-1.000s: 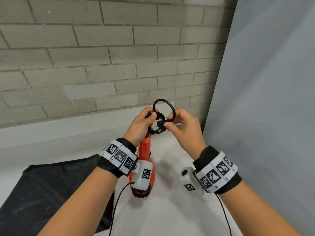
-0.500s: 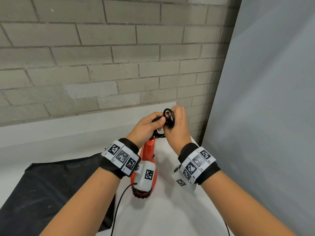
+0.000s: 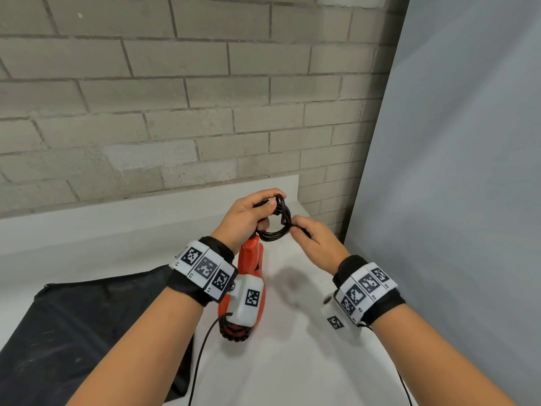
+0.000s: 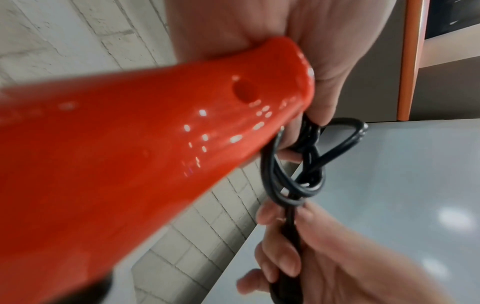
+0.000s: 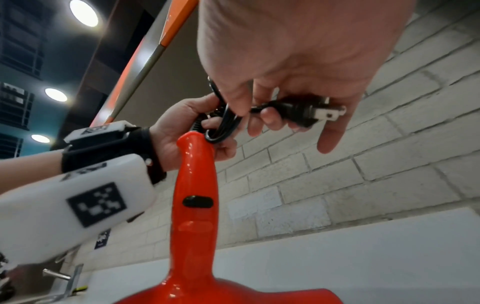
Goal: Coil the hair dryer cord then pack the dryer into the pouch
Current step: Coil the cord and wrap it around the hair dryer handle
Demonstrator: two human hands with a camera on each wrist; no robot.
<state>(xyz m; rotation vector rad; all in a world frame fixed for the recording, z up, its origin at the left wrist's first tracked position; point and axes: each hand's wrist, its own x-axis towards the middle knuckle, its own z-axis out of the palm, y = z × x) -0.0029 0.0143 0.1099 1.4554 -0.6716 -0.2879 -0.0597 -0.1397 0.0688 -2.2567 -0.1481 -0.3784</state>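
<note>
The red hair dryer (image 3: 248, 260) hangs handle-up above the white table, its body near the table top. Its black cord (image 3: 276, 227) is wound in a small coil at the top of the handle (image 5: 197, 164). My left hand (image 3: 248, 215) grips the coil and the handle end. My right hand (image 3: 313, 238) pinches the cord's end, with the black two-pin plug (image 5: 306, 113) held in its fingers just right of the coil. The black pouch (image 3: 73, 332) lies flat at the lower left of the table, unzipped edge not clear.
A white table (image 3: 292, 361) carries everything, against a grey brick wall (image 3: 175, 98). A grey panel (image 3: 453, 171) stands close on the right. A thin black wrist-camera cable (image 3: 202, 356) hangs from my left wrist over the pouch's edge.
The tall loop that my right hand held above the coil is gone; the cord is now wound tighter. My right hand has moved from over the coil to its right side, holding the plug.
</note>
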